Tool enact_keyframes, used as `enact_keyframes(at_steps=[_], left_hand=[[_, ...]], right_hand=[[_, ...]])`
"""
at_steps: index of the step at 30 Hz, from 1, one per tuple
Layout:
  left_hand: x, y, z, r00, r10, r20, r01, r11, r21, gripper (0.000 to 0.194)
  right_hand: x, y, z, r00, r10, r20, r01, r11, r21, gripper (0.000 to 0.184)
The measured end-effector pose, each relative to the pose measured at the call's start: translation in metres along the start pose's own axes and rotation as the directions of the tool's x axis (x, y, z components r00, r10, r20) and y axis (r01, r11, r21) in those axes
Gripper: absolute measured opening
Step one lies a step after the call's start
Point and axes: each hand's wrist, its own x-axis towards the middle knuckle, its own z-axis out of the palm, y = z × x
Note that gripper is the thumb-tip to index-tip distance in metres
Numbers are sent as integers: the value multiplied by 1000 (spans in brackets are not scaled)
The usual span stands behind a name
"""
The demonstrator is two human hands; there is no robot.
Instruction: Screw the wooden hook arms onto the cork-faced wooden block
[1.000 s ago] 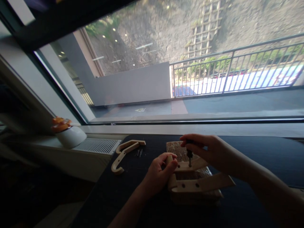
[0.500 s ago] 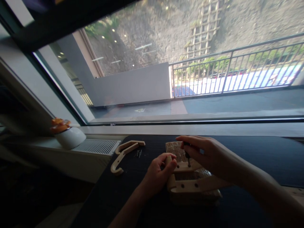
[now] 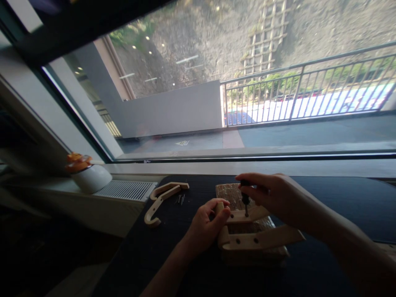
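Note:
My left hand (image 3: pixel 210 220) is closed around the curled end of a pale wooden hook (image 3: pixel 239 216), pressing it against a block wrapped in clear plastic (image 3: pixel 227 192). In my right hand (image 3: pixel 269 192) is a screwdriver (image 3: pixel 245 196) with a dark handle, pinched between thumb and fingers. It stands nearly upright, its tip at a hole in that hook. Nearer to me, a second wooden hook (image 3: pixel 262 240) with two dark holes lies across the block. My right hand partly hides the far end of the first hook.
Two loose wooden hooks (image 3: pixel 157 206) lie at the left of the dark table (image 3: pixel 334 202), with several screws (image 3: pixel 180 199) beside them. A white pot with an orange top (image 3: pixel 89 175) stands on the ledge by a vent grille (image 3: pixel 126 190). A window runs behind the table.
My right hand has shifted slightly up and to the right, and its grip on the screwdriver has turned, so more of the handle shows. My left hand stays put.

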Motion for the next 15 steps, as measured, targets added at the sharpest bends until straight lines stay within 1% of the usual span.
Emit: enact_keyframes(at_steps=[5, 9, 12, 15], left_hand=[[0, 0, 1, 1000, -7, -2, 7, 1000, -3, 38], [0, -1, 1, 1000, -8, -2, 8, 1000, -7, 39], [0, -3, 1, 1000, -6, -7, 6, 1000, -3, 38], [1, -3, 1, 1000, 1, -8, -1, 1000, 4, 37]], right_hand=[[0, -1, -2, 998, 39, -58, -44, 995, -88, 22], [1, -2, 0, 992, 64, -105, -79, 986, -147, 21], [0, -2, 3, 997, 27, -78, -34, 995, -94, 21], [-1, -3, 3, 999, -34, -6, 34, 999, 15, 25]])
